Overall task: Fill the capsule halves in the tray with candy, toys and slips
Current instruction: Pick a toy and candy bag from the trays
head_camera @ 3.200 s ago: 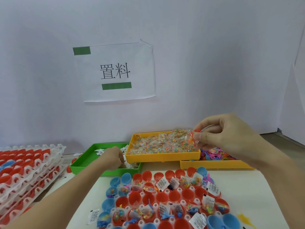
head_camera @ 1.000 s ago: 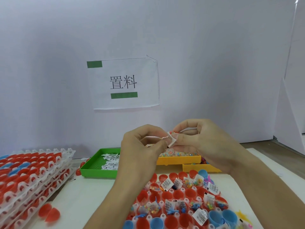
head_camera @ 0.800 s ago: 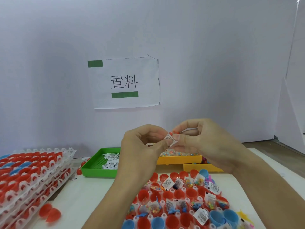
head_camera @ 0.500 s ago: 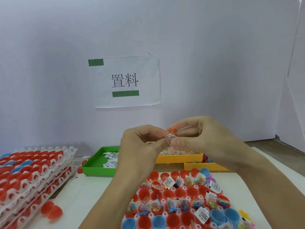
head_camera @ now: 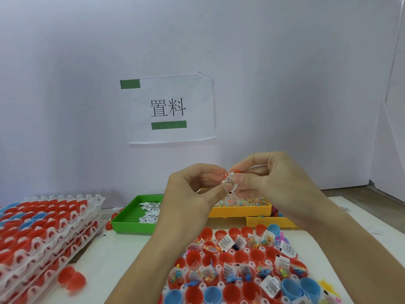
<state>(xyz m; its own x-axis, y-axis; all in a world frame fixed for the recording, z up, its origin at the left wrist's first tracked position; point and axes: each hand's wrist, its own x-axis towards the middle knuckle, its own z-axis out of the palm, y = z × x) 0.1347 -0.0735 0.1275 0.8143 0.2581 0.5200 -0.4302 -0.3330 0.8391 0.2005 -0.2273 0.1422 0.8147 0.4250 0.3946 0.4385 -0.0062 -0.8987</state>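
My left hand (head_camera: 192, 194) and my right hand (head_camera: 274, 185) meet in the air above the tray, fingertips pinched together on a small white printed slip (head_camera: 229, 179) with something orange-red at its top. Below them lies the white capsule tray (head_camera: 245, 268) with red and blue capsule halves; several hold candy packets, blue toys and slips, others are bare. Behind the hands stand a green tray of slips (head_camera: 140, 213), a yellow tray of candy packets (head_camera: 241, 208) and a second yellow tray (head_camera: 271, 221) with toys, mostly hidden.
A stack of white trays with red and blue halves (head_camera: 43, 229) fills the left side. Two loose red halves (head_camera: 71, 279) lie on the white table beside it. A paper sign (head_camera: 168, 108) hangs on the white wall behind.
My left hand left the green tray and my right hand left the candy tray; both came together over the capsule tray and keep working the slip between their fingertips.
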